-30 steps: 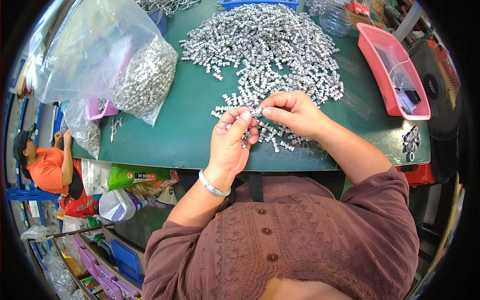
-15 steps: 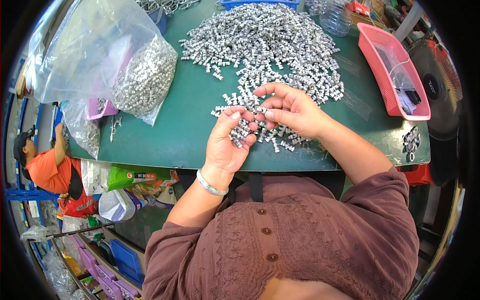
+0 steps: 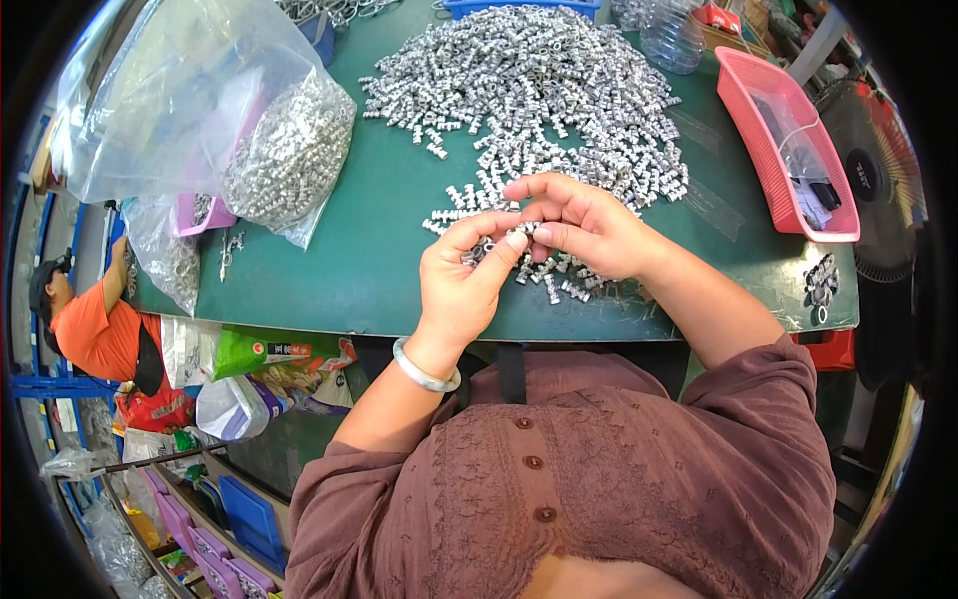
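Note:
Over the near part of a green table [image 3: 399,290], my two hands meet at the fingertips. My left hand [image 3: 464,270], with a pale bangle at the wrist, is closed with thumb and fingers pinching a small silvery metal fitting [image 3: 526,232]. My right hand [image 3: 589,230] holds the same fitting from the other side between thumb and fingers. More metal pieces show partly inside the curl of my left fingers. Behind and around the hands spreads a large heap of small silvery metal fittings [image 3: 529,80], some lying loose just below my fingers.
At left stands a clear plastic bag [image 3: 289,150] full of metal pieces, beside a purple basket [image 3: 205,215]. A pink basket [image 3: 788,150] sits at right, a black fan [image 3: 868,180] beyond it. Dark metal rings [image 3: 821,285] lie near the right corner. A person in orange [image 3: 105,334] is at far left.
My left hand has turned from palm up to thumb on top, bringing its thumb up to the fitting at my right fingertips. My right hand has hardly moved.

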### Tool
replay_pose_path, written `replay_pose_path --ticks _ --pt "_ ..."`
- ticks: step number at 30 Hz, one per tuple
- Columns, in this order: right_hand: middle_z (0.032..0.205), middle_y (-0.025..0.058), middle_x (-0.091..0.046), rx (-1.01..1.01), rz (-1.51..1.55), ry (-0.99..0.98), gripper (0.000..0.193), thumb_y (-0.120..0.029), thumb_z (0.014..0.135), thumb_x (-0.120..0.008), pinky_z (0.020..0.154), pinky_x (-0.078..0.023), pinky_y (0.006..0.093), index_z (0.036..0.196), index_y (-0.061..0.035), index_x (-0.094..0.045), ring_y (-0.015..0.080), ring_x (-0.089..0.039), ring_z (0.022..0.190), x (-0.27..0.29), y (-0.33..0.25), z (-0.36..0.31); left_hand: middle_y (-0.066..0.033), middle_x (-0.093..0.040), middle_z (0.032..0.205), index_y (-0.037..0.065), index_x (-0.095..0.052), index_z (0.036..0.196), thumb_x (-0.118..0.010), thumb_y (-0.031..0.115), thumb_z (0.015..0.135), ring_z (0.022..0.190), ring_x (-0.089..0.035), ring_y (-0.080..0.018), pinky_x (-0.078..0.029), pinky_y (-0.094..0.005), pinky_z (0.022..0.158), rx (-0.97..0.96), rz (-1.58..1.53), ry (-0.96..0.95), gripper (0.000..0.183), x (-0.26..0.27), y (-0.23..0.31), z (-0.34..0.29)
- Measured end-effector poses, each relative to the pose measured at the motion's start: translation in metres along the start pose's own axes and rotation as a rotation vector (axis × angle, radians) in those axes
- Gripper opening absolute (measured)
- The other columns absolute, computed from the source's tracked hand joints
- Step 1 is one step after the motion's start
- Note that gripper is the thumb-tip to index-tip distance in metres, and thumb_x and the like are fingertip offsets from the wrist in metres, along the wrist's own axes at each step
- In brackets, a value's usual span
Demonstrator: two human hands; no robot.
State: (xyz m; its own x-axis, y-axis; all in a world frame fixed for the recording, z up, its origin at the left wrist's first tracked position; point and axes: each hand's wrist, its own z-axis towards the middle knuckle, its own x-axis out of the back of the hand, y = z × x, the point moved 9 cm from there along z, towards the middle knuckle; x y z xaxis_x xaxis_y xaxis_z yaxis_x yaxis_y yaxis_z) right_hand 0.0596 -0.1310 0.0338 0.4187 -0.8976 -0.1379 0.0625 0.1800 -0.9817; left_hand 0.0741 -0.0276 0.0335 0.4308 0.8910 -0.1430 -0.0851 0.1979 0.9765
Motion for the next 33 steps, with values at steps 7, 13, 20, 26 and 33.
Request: replay_pose_path --ticks 7,13,20,26,33 --pt "0.092 0.0068 -0.057 -0.027 0.021 -0.048 0.038 -0.006 0.088 -0.044 0.071 -0.045 0.0248 0.125 -0.0019 -0.035 0.0109 -0.054 0.077 -0.006 0.002 -0.001 -0.0021 -0.058 0.076 0.006 -0.058 0.091 -0.057 0.011 0.084 0.064 -0.052 -0.0085 -0.037 -0.0172 0.048 0.282 -0.284 0.034 0.009 0.005 -0.032 -0.003" --pt "0.092 0.0075 -0.057 -0.006 0.032 -0.044 0.038 -0.005 0.088 -0.043 0.072 -0.045 0.0261 0.125 -0.0027 -0.035 0.0120 -0.054 0.080 -0.004 -0.001 -0.001 -0.0024 -0.057 0.076 0.009 -0.055 0.091 -0.053 0.015 0.087 0.065 -0.051 -0.0102 -0.036 -0.0182 0.047 0.426 -0.459 0.035 0.008 0.004 -0.045 -0.005" --pt "0.086 0.0050 -0.055 -0.030 -0.006 0.014 0.037 -0.003 0.088 -0.041 0.071 -0.044 0.0254 0.125 -0.0026 -0.036 0.0120 -0.053 0.077 0.004 0.003 -0.001 -0.0021 -0.055 0.076 0.010 -0.053 0.091 -0.053 0.017 0.087 0.066 -0.052 -0.0137 -0.039 -0.0207 0.048 0.558 -0.739 -0.016 0.008 0.001 -0.057 -0.009" --pt "0.084 0.0058 -0.056 0.104 -0.294 0.173 0.028 0.000 0.082 -0.046 0.068 -0.044 0.0256 0.110 -0.0034 -0.050 0.0145 -0.053 0.072 0.018 0.002 -0.001 -0.0063 -0.056 0.079 0.009 -0.054 0.090 -0.051 0.017 0.087 0.070 -0.054 -0.0182 -0.042 -0.0234 0.050 0.628 -1.002 -0.042 0.010 -0.001 -0.062 -0.012" --pt "0.084 0.0065 -0.050 0.290 -1.279 0.041 0.027 -0.026 0.066 -0.069 0.072 -0.035 0.0366 0.079 -0.0063 -0.057 0.0245 -0.046 0.083 -0.015 -0.016 -0.006 -0.0105 -0.057 0.087 0.007 -0.055 0.091 -0.051 0.017 0.083 0.077 -0.055 -0.0230 -0.047 -0.0281 0.053 0.565 -1.053 0.075 0.013 0.012 -0.055 -0.011"
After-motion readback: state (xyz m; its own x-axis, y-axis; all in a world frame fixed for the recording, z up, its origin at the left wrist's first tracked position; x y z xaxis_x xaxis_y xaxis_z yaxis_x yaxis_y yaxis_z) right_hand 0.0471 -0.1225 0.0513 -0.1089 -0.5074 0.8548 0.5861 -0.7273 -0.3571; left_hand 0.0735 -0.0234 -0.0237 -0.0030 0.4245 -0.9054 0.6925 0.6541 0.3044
